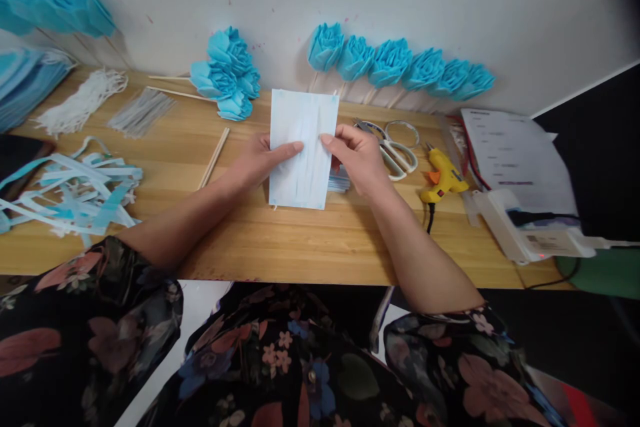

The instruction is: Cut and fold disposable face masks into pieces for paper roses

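Observation:
A pale blue-white face mask [297,177] is held up before me, its long side upright; no ear loops show on it. My left hand [265,155] grips its left edge, thumb flat on the front and fingers behind. On the opposite edge, my right hand [356,153] pinches the mask with its thumb in front. Partly hidden beyond my right hand lies a small stack of blue pieces [340,180]. White-handled scissors [397,157] rest on the table just right of that hand.
Blue flowers on sticks [393,61] lean on the wall, more flowers [227,73] lying left of them. Cut strips [95,187], white cords [85,103], grey wires [141,112] and masks [30,83] occupy the left. A yellow glue gun [443,177] and white power strip [520,227] are right.

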Demonstrator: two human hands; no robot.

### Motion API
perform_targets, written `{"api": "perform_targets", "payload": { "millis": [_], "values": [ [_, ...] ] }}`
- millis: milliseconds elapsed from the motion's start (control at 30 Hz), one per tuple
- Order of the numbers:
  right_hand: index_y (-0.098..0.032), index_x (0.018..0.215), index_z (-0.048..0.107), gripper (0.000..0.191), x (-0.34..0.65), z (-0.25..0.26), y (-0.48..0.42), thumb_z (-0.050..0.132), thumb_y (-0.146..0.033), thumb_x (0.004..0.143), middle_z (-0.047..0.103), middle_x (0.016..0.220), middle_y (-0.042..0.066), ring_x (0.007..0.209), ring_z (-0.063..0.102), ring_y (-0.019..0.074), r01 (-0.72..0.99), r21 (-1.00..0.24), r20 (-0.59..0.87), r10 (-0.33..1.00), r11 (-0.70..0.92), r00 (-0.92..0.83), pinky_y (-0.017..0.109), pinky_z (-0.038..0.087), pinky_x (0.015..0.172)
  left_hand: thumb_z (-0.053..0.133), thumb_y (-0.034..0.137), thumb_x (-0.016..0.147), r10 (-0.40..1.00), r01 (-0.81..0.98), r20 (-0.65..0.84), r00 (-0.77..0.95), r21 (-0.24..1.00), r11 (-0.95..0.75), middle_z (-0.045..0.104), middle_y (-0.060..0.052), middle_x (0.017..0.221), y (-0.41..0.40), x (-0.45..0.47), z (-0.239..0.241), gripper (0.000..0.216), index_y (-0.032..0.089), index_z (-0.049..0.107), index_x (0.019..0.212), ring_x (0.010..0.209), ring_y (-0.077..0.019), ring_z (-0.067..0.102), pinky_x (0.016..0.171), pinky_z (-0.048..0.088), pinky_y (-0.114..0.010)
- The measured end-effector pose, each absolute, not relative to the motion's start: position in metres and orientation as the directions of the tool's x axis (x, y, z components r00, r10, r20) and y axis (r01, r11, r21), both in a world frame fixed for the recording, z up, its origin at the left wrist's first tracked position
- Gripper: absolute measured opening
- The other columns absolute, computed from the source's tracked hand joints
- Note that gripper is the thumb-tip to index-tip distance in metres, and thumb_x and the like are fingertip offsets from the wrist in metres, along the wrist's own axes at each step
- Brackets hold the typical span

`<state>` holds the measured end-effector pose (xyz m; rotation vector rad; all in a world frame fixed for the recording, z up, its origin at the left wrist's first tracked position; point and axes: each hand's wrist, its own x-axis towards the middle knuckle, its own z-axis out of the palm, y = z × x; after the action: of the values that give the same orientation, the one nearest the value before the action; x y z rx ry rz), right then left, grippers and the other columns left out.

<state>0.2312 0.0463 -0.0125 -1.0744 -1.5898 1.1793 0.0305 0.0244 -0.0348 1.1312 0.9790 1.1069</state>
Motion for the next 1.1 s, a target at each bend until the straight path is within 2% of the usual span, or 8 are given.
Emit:
{"api": "perform_targets", "payload": {
  "millis": [167, 633, 767, 1100],
  "values": [
    [-0.02, 0.071, 0.061, 0.031, 0.2303, -0.0119, 0.0437, 0.068, -0.047, 0.085, 0.049, 0.054, -0.005, 0.05, 0.045, 0.0089, 0.172, -0.966, 0.141, 0.952, 0.191, -0.271, 0.023, 0.035, 0.047, 0.082, 0.053, 0.073, 0.982, -0.153, -0.047, 0.181, 0.985, 0.075, 0.077, -0.011, 0.093, 0.0238, 0.0317, -0.0335, 0.045, 0.015, 0.074, 0.094, 0.097, -0.0344, 0.074, 0.083, 0.062, -0.045],
    [-0.021, 0.065, 0.054, 0.038, 0.231, -0.0092, 0.0467, 0.068, -0.049, 0.086, 0.046, 0.054, -0.005, 0.048, 0.042, 0.0081, 0.163, -0.962, 0.182, 0.962, 0.217, -0.205, 0.023, 0.032, 0.047, 0.083, 0.053, 0.07, 0.99, -0.167, -0.062, 0.124, 0.983, 0.082, 0.077, -0.012, 0.094, 0.0226, 0.0331, -0.0279, 0.047, 0.015, 0.073, 0.096, 0.102, -0.0369, 0.072, 0.087, 0.062, -0.049],
    [-0.021, 0.062, 0.049, 0.043, 0.2304, -0.0082, 0.0457, 0.067, -0.052, 0.086, 0.045, 0.053, -0.006, 0.048, 0.042, 0.0081, 0.174, -0.965, 0.161, 0.965, 0.199, -0.209, 0.023, 0.033, 0.047, 0.083, 0.051, 0.07, 0.99, -0.171, -0.061, 0.124, 0.982, 0.082, 0.077, -0.013, 0.094, 0.022, 0.0334, -0.0269, 0.045, 0.015, 0.073, 0.095, 0.103, -0.0372, 0.072, 0.089, 0.061, -0.049],
    [-0.021, 0.061, 0.05, 0.051, 0.2286, -0.0126, 0.0428, 0.065, -0.064, 0.084, 0.046, 0.053, -0.004, 0.051, 0.046, 0.0096, 0.204, -0.964, 0.112, 0.959, 0.169, -0.261, 0.024, 0.036, 0.047, 0.083, 0.053, 0.07, 0.987, -0.165, -0.045, 0.153, 0.984, 0.07, 0.078, -0.011, 0.094, 0.0212, 0.0314, -0.0313, 0.049, 0.016, 0.073, 0.1, 0.101, -0.0359, 0.073, 0.087, 0.062, -0.048]
  ]
}}
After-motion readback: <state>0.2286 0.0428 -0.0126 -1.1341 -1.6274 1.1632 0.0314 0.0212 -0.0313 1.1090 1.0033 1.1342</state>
